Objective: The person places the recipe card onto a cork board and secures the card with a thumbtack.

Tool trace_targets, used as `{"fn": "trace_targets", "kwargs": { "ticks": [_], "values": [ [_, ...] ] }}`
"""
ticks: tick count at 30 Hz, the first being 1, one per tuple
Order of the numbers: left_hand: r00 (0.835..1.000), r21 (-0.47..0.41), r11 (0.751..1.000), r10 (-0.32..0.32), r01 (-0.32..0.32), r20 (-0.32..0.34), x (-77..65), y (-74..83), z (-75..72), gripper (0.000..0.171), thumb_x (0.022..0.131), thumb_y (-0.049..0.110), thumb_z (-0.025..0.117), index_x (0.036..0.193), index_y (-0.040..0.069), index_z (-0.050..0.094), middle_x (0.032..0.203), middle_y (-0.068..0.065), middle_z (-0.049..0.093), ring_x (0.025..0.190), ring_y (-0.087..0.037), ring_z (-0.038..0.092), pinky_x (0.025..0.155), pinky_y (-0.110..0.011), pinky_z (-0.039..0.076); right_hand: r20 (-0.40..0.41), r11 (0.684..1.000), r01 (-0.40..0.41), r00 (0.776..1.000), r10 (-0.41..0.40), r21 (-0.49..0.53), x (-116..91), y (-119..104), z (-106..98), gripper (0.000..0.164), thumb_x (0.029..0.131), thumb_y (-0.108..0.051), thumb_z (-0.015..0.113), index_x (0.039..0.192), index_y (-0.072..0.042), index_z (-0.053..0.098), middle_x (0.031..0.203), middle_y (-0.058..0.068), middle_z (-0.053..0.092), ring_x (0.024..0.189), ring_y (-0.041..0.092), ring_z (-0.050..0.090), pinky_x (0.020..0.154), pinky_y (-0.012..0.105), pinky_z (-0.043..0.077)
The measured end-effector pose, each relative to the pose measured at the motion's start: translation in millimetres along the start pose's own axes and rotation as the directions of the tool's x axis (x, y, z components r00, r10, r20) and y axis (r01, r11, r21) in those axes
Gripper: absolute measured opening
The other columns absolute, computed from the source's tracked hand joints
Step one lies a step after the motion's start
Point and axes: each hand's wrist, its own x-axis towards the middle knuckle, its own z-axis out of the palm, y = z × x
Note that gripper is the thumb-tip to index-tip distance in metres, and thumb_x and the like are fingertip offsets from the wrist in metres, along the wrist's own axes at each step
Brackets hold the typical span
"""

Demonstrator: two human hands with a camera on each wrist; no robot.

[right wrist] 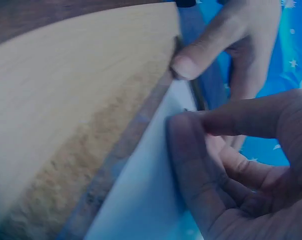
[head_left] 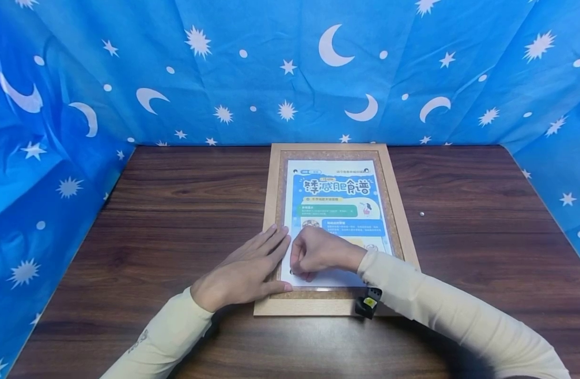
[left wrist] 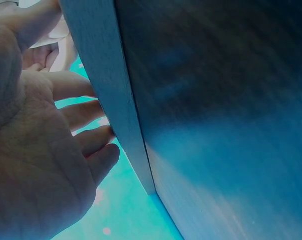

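A printed sheet with a blue design [head_left: 337, 184], under a clear cover, lies on a wood-framed cork board [head_left: 401, 231]. My left hand [head_left: 249, 266] spreads across the board's left edge, fingertips and thumb resting at the sheet's left margin. My right hand [head_left: 318, 251] is bent over the sheet's lower left corner. Its thumb and index finger [right wrist: 183, 135] pinch a tiny dark-looking thumbtack, mostly hidden by the fingertips. Small round thumbtacks [head_left: 296, 171] sit in the sheet's two top corners.
One silver thumbtack [head_left: 421, 213] lies on the dark wood table [head_left: 465, 210], right of the board. A black wrist camera [head_left: 367, 304] hangs under the right sleeve, over the board's lower rail. Blue cloth [head_left: 252, 68] with moons and stars hangs behind and at both sides.
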Motion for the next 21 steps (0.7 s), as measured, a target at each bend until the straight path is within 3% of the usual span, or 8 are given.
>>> {"fn": "trace_targets", "kwargs": {
  "ticks": [9,14,21],
  "values": [
    [1.000,-0.005,1.000,-0.012,0.012,0.015,0.2,1.1,-0.7,0.091,0.096,0.056,0.061,0.159,0.000,0.026,0.168,-0.016,0.013,0.155,-0.032,0.004,0.124,-0.048,0.012,0.005,0.993,0.094,0.996,-0.093,-0.070,-16,3,-16,0.010,0.085,0.005,0.072,0.084,-0.004,0.072,0.068,0.002,0.070,0.060,0.016,0.067,0.058,0.027,0.056],
    [1.000,-0.005,1.000,-0.013,0.013,0.012,0.0,1.0,0.1,0.091,0.096,0.056,0.061,0.159,0.000,0.025,0.168,-0.016,0.013,0.155,-0.032,0.004,0.124,-0.049,0.012,-0.056,0.995,0.075,0.995,-0.079,-0.063,-30,12,-34,0.006,0.086,-0.002,0.078,0.087,-0.007,0.075,0.074,0.001,0.070,0.063,0.016,0.066,0.060,0.029,0.057],
    [1.000,-0.008,1.000,-0.010,0.010,0.000,0.4,0.7,1.8,0.090,0.096,0.056,0.061,0.158,0.000,0.027,0.168,-0.015,0.014,0.155,-0.032,0.005,0.124,-0.049,0.013,-0.180,0.998,0.052,0.982,-0.057,-0.034,-56,29,-66,0.005,0.085,-0.001,0.080,0.088,-0.002,0.075,0.077,0.004,0.070,0.068,0.017,0.064,0.061,0.030,0.056]
  ]
}}
